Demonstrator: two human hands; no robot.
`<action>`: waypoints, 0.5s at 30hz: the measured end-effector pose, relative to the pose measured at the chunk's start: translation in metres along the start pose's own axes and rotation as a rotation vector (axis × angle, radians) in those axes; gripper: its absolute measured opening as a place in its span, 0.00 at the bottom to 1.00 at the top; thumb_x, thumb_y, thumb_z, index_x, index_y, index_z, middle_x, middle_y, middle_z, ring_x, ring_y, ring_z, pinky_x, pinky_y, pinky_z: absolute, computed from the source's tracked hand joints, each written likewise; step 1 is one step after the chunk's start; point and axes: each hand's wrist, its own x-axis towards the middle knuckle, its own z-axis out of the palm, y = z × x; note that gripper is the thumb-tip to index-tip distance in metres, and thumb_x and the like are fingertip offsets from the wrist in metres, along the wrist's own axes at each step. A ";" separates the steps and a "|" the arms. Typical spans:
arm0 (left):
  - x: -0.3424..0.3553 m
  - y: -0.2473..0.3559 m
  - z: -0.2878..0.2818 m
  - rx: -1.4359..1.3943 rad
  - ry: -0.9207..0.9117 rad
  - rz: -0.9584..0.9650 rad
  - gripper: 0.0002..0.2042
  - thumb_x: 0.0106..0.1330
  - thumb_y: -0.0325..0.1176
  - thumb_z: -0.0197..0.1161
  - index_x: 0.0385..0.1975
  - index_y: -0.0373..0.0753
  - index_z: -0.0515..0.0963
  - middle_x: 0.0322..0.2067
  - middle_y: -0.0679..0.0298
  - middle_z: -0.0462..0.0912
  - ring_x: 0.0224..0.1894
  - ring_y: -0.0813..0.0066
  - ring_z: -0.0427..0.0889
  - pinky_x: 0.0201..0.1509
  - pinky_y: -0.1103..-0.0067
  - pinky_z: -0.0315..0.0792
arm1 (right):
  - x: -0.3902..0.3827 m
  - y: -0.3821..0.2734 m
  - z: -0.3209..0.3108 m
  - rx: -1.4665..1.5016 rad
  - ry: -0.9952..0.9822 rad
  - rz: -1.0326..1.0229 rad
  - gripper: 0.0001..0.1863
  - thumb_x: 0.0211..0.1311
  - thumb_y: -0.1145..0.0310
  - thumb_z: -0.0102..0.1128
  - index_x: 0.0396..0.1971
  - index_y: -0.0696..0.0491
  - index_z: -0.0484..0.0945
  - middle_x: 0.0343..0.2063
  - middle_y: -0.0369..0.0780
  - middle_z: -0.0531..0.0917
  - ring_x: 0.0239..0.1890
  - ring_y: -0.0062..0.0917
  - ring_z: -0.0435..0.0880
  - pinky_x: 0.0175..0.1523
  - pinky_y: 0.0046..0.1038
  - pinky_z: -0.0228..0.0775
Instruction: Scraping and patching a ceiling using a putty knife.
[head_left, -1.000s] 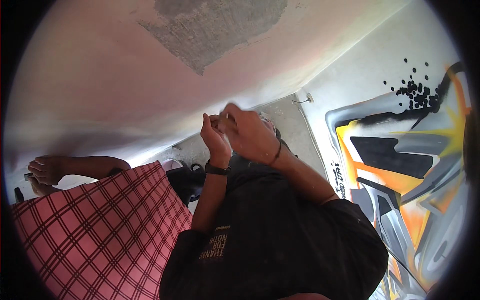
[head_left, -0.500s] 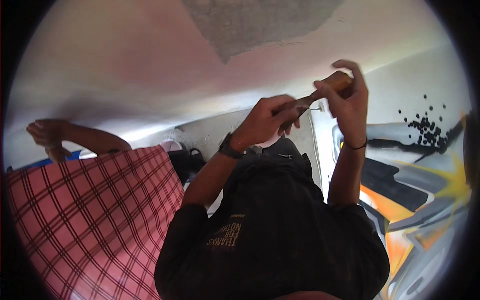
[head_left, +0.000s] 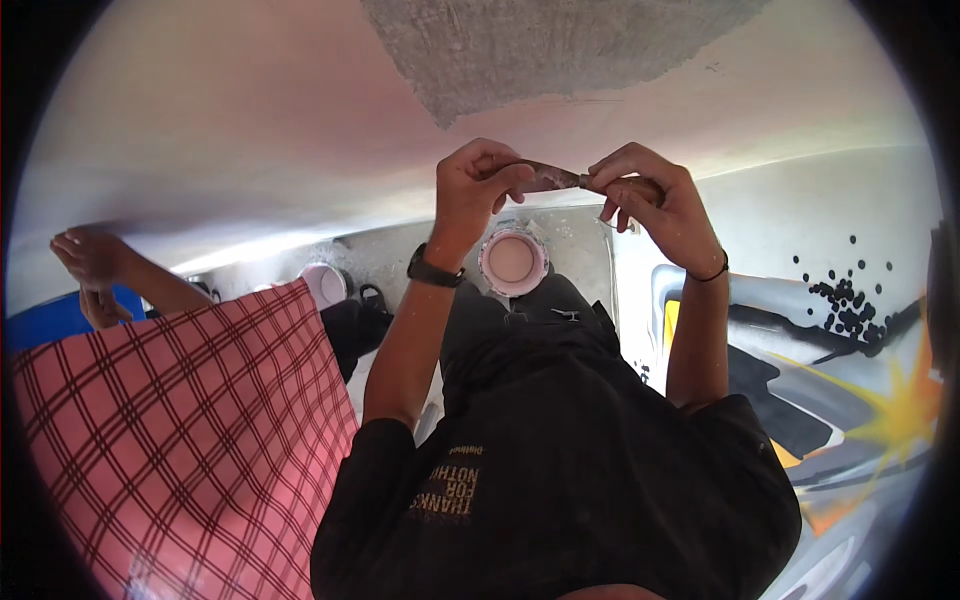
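Note:
In front of my chest, close to the wall, I hold a putty knife [head_left: 548, 178] lying sideways. Its metal blade looks stained. My left hand [head_left: 463, 190], with a dark watch on the wrist, pinches the blade end between thumb and fingers. The handle is in my right hand [head_left: 668, 205], whose fingers curl round it and cover part of it. Below the knife, on the floor, stands a round bucket [head_left: 484, 260] with pale pinkish material inside and smears on its rim.
A co-worker in a pink checked shirt [head_left: 200, 420] stands close on my left, a hand [head_left: 95, 265] near the wall. A second bucket [head_left: 325, 284] sits between us. The pale wall [head_left: 260, 110] bears a bare grey patch [head_left: 540, 60]. A painted wall [head_left: 800, 390] is on my right.
Both hands have shifted, the left up and leftward, the right lower, so the putty knife now tilts the other way. The bucket below has come into fuller view.

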 end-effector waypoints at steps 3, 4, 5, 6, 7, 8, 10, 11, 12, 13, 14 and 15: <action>-0.004 0.008 -0.001 -0.070 -0.076 0.028 0.07 0.71 0.27 0.62 0.42 0.29 0.79 0.29 0.59 0.86 0.27 0.77 0.83 0.27 0.82 0.74 | -0.005 0.006 0.001 -0.025 -0.042 0.125 0.10 0.69 0.74 0.58 0.46 0.59 0.81 0.41 0.37 0.83 0.33 0.16 0.79 0.36 0.20 0.73; -0.007 0.013 0.000 -0.069 -0.089 0.028 0.07 0.71 0.27 0.62 0.42 0.29 0.79 0.29 0.59 0.86 0.27 0.77 0.83 0.27 0.82 0.74 | -0.007 0.012 0.002 -0.055 0.024 0.156 0.10 0.69 0.73 0.57 0.45 0.59 0.82 0.38 0.36 0.83 0.31 0.15 0.77 0.35 0.20 0.70; -0.011 0.018 0.001 -0.060 -0.125 0.006 0.08 0.74 0.27 0.58 0.44 0.29 0.79 0.30 0.59 0.85 0.27 0.76 0.83 0.29 0.81 0.75 | -0.009 0.018 0.004 -0.085 0.089 0.187 0.10 0.70 0.72 0.56 0.45 0.59 0.82 0.34 0.34 0.83 0.30 0.15 0.75 0.35 0.19 0.68; -0.013 0.021 0.002 -0.050 -0.160 -0.015 0.09 0.76 0.28 0.54 0.45 0.29 0.78 0.30 0.59 0.84 0.28 0.75 0.83 0.31 0.79 0.76 | -0.014 0.025 0.007 -0.178 0.056 0.231 0.11 0.70 0.69 0.59 0.45 0.59 0.82 0.30 0.33 0.83 0.28 0.14 0.73 0.35 0.19 0.68; -0.011 0.022 0.002 -0.050 -0.162 -0.004 0.09 0.76 0.28 0.54 0.45 0.29 0.78 0.30 0.59 0.84 0.28 0.75 0.83 0.31 0.79 0.76 | -0.018 0.026 0.012 -0.194 0.035 0.271 0.12 0.70 0.66 0.60 0.45 0.59 0.82 0.31 0.33 0.82 0.29 0.15 0.74 0.37 0.20 0.69; -0.010 0.022 0.005 -0.011 -0.205 -0.005 0.10 0.77 0.29 0.53 0.46 0.29 0.78 0.31 0.60 0.84 0.28 0.76 0.83 0.31 0.80 0.76 | -0.024 0.034 0.017 -0.227 0.018 0.241 0.13 0.70 0.65 0.61 0.43 0.60 0.82 0.29 0.33 0.81 0.29 0.14 0.73 0.36 0.21 0.68; -0.008 0.024 0.014 0.103 -0.241 -0.007 0.09 0.77 0.29 0.54 0.43 0.30 0.78 0.30 0.61 0.84 0.28 0.78 0.82 0.31 0.80 0.76 | -0.025 0.027 0.031 -0.363 -0.020 0.259 0.14 0.69 0.63 0.63 0.39 0.61 0.81 0.22 0.39 0.79 0.27 0.18 0.72 0.35 0.26 0.68; -0.007 0.026 0.020 0.104 -0.248 -0.006 0.09 0.77 0.29 0.54 0.43 0.30 0.78 0.30 0.61 0.84 0.28 0.78 0.82 0.31 0.80 0.76 | -0.021 0.018 0.037 -0.524 -0.045 0.277 0.10 0.68 0.67 0.62 0.36 0.60 0.81 0.22 0.44 0.78 0.25 0.26 0.74 0.35 0.31 0.68; -0.005 0.027 0.027 0.170 -0.227 0.026 0.08 0.76 0.29 0.55 0.42 0.30 0.78 0.30 0.61 0.84 0.28 0.79 0.82 0.31 0.81 0.75 | -0.017 0.012 0.041 -0.562 0.004 0.198 0.08 0.68 0.69 0.61 0.36 0.60 0.79 0.22 0.46 0.78 0.25 0.30 0.75 0.34 0.32 0.68; -0.002 0.027 0.033 0.236 -0.209 0.057 0.08 0.75 0.28 0.57 0.40 0.30 0.79 0.29 0.62 0.84 0.27 0.80 0.82 0.30 0.82 0.75 | -0.014 0.008 0.042 -0.599 0.055 0.121 0.07 0.67 0.71 0.60 0.36 0.59 0.78 0.22 0.48 0.78 0.24 0.34 0.76 0.34 0.34 0.69; 0.003 0.024 0.038 0.236 -0.214 0.056 0.08 0.75 0.28 0.57 0.40 0.30 0.79 0.29 0.62 0.84 0.27 0.80 0.82 0.30 0.82 0.75 | -0.013 0.006 0.040 -0.576 0.140 0.062 0.06 0.68 0.71 0.59 0.37 0.59 0.77 0.22 0.48 0.79 0.25 0.35 0.76 0.34 0.34 0.69; 0.009 0.020 0.043 0.228 -0.162 0.113 0.08 0.74 0.29 0.59 0.38 0.30 0.80 0.28 0.62 0.84 0.27 0.81 0.81 0.30 0.82 0.75 | -0.011 0.002 0.037 -0.552 0.223 0.003 0.06 0.68 0.72 0.58 0.38 0.59 0.76 0.23 0.48 0.79 0.25 0.36 0.77 0.34 0.34 0.69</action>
